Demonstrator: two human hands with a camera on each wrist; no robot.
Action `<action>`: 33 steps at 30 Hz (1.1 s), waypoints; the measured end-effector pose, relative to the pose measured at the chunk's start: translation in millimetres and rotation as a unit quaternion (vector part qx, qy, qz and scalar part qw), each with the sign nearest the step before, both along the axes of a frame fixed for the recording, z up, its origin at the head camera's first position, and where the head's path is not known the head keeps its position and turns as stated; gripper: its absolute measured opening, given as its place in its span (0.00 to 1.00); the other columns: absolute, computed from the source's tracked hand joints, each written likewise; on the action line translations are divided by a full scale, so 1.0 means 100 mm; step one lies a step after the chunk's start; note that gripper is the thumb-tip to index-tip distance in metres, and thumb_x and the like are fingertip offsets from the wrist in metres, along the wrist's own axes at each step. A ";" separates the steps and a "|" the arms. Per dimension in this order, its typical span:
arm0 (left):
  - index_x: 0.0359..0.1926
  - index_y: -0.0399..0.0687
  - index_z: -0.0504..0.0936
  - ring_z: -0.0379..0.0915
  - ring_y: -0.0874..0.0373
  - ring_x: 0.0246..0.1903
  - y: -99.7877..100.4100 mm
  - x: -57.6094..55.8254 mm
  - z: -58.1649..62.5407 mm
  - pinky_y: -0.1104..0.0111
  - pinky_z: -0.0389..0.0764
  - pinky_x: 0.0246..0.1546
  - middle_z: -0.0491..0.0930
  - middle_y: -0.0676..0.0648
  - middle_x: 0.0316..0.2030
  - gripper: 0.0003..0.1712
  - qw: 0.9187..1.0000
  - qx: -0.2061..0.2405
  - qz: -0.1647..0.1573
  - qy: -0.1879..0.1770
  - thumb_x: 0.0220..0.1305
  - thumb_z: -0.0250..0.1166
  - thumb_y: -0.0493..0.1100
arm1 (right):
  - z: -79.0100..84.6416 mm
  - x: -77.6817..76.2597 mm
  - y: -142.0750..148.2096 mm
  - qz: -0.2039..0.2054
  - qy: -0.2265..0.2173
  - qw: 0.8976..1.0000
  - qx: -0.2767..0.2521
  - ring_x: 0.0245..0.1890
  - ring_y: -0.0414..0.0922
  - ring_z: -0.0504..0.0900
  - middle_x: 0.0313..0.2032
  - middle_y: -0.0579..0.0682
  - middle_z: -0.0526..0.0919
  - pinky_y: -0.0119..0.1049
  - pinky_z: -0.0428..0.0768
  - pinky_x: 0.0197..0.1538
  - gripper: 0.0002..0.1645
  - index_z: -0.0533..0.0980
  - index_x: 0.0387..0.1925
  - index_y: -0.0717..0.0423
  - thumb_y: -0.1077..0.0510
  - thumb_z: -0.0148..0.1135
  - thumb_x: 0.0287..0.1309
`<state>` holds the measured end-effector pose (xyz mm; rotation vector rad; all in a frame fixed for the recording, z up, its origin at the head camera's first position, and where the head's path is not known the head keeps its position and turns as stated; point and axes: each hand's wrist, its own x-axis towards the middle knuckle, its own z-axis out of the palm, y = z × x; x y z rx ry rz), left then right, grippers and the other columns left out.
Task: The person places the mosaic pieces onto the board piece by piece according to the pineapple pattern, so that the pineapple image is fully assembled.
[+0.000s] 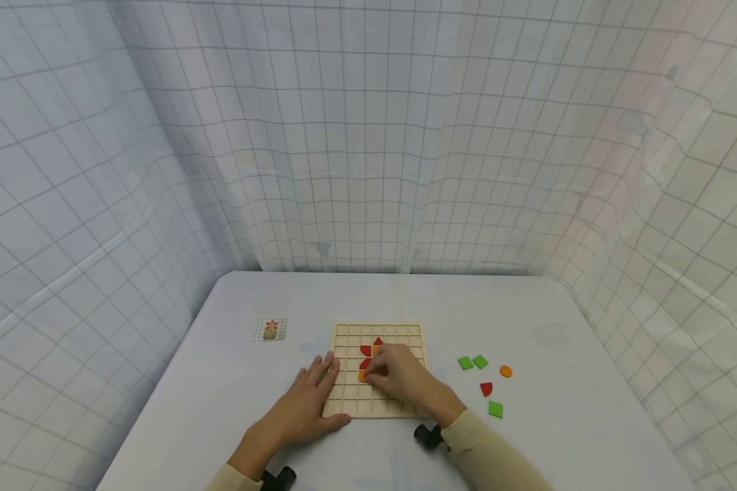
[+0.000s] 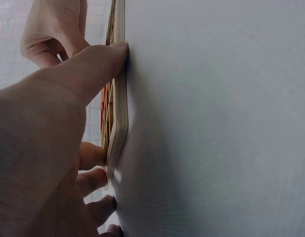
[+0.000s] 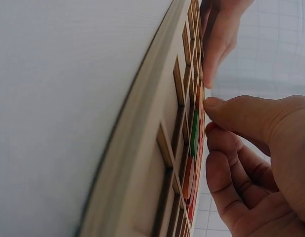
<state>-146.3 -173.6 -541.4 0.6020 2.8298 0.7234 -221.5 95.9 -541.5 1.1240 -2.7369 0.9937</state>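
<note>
On the white table point(image 1: 221, 409), view by view:
Right hand point(image 1: 405, 378): fingers curled over the grid board point(image 1: 344, 402), pinching an orange piece point(image 1: 362, 376) at a cell left of board centre.
Left hand point(image 1: 304, 406): flat, fingers straight, resting on the board's left edge.
Head view only: red pieces point(image 1: 368, 350) seated above the orange one; loose green squares point(image 1: 472, 362), orange disc point(image 1: 506, 371), red piece point(image 1: 486, 389) and another green square point(image 1: 495, 409) lie right of the board; pattern card point(image 1: 270, 330) lies to the left.
Left wrist view only: thumb point(image 2: 88, 74) pressed against the board's rim point(image 2: 118, 123).
Right wrist view only: green piece point(image 3: 194, 138) seated in a cell under the fingers point(image 3: 226, 173).
</note>
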 end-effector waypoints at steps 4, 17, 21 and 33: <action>0.92 0.34 0.59 0.50 0.27 0.93 0.00 0.00 0.02 0.28 0.58 0.89 0.53 0.32 0.94 0.67 1.000 0.000 0.002 -0.002 0.73 0.78 0.71 | 0.02 0.02 0.05 -0.008 -0.005 1.000 -0.010 0.37 0.31 0.80 0.40 0.45 0.92 0.25 0.83 0.42 0.03 0.97 0.43 0.54 0.63 0.82 0.72; 0.93 0.35 0.59 0.49 0.29 0.94 0.01 0.00 0.01 0.29 0.57 0.91 0.53 0.34 0.95 0.68 1.000 -0.004 0.009 -0.008 0.72 0.79 0.71 | 0.02 0.03 0.47 -0.051 -0.008 0.999 0.002 0.35 0.30 0.78 0.41 0.43 0.92 0.27 0.81 0.38 0.04 0.96 0.44 0.50 0.62 0.83 0.71; 0.93 0.36 0.59 0.49 0.30 0.94 0.01 0.00 0.01 0.30 0.57 0.91 0.52 0.34 0.95 0.68 1.000 -0.006 0.011 -0.009 0.72 0.79 0.71 | 0.03 0.04 0.64 -0.075 -0.012 0.997 0.004 0.33 0.31 0.77 0.40 0.42 0.92 0.27 0.79 0.36 0.05 0.96 0.45 0.50 0.62 0.82 0.71; 0.93 0.36 0.59 0.49 0.29 0.94 0.01 0.00 0.00 0.29 0.56 0.91 0.53 0.34 0.95 0.68 1.000 -0.006 0.007 -0.008 0.72 0.79 0.71 | 0.03 0.09 1.30 -0.124 -0.014 0.992 -0.007 0.34 0.30 0.79 0.42 0.43 0.93 0.27 0.80 0.36 0.10 0.95 0.46 0.51 0.64 0.86 0.65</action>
